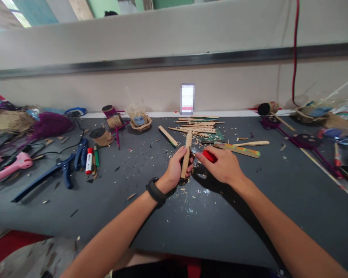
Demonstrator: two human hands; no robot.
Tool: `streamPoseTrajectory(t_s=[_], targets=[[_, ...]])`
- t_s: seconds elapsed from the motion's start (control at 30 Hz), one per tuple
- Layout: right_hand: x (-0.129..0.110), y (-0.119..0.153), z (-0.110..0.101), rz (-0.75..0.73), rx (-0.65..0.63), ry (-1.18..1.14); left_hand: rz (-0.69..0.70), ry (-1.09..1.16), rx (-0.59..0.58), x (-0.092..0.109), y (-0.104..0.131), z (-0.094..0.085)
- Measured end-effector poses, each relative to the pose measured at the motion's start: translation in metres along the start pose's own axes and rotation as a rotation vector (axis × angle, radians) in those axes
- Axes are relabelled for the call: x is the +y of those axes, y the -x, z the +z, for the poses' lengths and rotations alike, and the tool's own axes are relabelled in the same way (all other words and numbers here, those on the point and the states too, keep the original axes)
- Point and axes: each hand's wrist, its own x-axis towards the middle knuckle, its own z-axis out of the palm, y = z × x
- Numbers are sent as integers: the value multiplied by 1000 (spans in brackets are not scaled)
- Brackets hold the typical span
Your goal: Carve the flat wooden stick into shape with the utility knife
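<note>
My left hand (174,166), with a black band on its wrist, is closed around a flat wooden stick (186,156). The stick stands roughly upright and narrows near its top end. On its right, my right hand (224,164) grips a knife with a red handle (209,156). The knife's short metal blade (193,150) points left and lies close against the stick's edge; whether it touches cannot be made out. Pale wood shavings (201,192) lie scattered under both hands. Just beyond them is a pile of carved wooden sticks (198,125).
Left are a red-capped marker (89,160), blue cutters (66,170), a pink glue gun (16,166) and purple fibre (50,125). A lit phone (187,98) leans on the wall. A painted strip (240,150) lies right of the pile. Purple items (306,141) lie farther right.
</note>
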Motion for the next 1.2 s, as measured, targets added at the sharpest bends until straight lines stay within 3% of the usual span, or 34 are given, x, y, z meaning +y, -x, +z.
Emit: streamPoseTrajectory(t_s=[0.27,0.5,0.7,0.93,1.1,1.2], targets=[[0,0,-4,-6,-93,21,75,-194,39,-1,3,1],[-1,1,2,60,-117,105,305,-584,112,-6,3,-1],[-6,0,7,147,-136,194,233,-714,102,-10,0,-3],[-8,0,9,181,-136,311,223,-683,119,-10,-1,1],[-8,0,16,156,-163,367,198,-655,50,-8,2,3],[-11,-2,18,206,-164,368,169,-619,113,-10,4,5]])
